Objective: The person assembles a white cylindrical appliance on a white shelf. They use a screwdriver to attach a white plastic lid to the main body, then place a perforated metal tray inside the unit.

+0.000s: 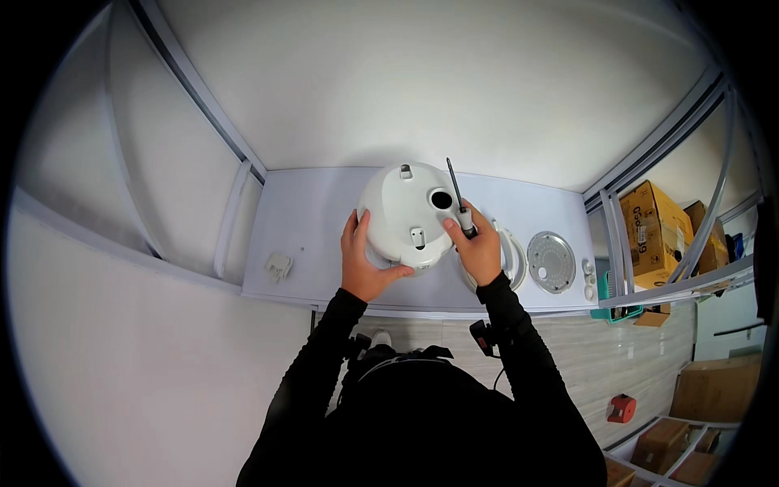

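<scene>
A white, rounded appliance shell (398, 203) is held over the worktable (324, 191). It has a round dark hole on its right side and two small recessed slots. My left hand (365, 264) grips its lower left side, fingers along the edge and thumb underneath. My right hand (480, 250) supports the right side while clasping a screwdriver (466, 219), its dark shaft pointing up and away from me. Behind my right hand a white ring-shaped part (513, 261) lies partly hidden on the table. Right of it sits a round perforated metal plate (552, 262).
A small white part (278, 266) lies at the table's left. Several small round pieces (589, 280) sit near its right edge. A teal basket (621, 312) and a yellow cardboard box (656, 231) stand to the right. A red object (622, 408) is on the floor.
</scene>
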`<control>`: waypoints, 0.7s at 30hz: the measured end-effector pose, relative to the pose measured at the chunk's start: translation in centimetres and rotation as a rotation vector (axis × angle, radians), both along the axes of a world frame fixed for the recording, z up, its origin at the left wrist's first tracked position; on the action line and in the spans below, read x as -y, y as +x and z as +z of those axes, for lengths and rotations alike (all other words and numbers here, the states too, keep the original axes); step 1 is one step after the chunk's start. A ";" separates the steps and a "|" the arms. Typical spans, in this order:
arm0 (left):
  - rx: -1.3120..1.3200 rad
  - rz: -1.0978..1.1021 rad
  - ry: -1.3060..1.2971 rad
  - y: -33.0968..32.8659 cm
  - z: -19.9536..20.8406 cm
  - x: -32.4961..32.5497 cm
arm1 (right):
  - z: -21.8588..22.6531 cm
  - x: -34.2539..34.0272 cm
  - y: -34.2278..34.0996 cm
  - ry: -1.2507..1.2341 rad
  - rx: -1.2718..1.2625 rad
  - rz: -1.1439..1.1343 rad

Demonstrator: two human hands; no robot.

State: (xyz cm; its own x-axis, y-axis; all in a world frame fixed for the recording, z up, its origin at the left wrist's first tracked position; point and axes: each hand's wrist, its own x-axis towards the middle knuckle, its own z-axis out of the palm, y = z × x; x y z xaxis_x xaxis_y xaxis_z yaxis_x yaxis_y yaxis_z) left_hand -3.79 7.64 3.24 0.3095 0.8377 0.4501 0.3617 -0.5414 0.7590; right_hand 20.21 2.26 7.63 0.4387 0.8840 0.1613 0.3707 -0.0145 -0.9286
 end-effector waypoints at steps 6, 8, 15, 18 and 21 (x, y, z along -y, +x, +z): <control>0.004 0.000 -0.015 -0.1 0.0 -0.1 | -0.7 -0.2 0.5 0.052 0.085 0.007; -0.001 -0.007 -0.016 -0.2 -0.2 -0.1 | -0.4 -0.1 0.4 0.072 0.099 0.006; 0.021 -0.081 -0.056 -0.9 -0.6 -0.5 | -1.0 -0.2 0.7 0.069 0.087 0.024; -0.037 -0.092 -0.040 -1.3 -0.5 -0.6 | -1.0 -0.3 0.8 0.079 0.086 0.029; -0.062 -0.106 -0.074 -1.3 -0.3 -0.4 | -1.2 -0.4 0.9 0.050 0.059 0.030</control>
State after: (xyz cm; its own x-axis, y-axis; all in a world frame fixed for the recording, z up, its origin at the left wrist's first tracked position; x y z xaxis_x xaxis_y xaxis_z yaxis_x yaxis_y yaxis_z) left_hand -5.10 8.04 2.98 0.4235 0.8290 0.3653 0.3532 -0.5224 0.7761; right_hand 21.13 2.61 6.40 0.4008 0.8867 0.2305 0.4242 0.0434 -0.9045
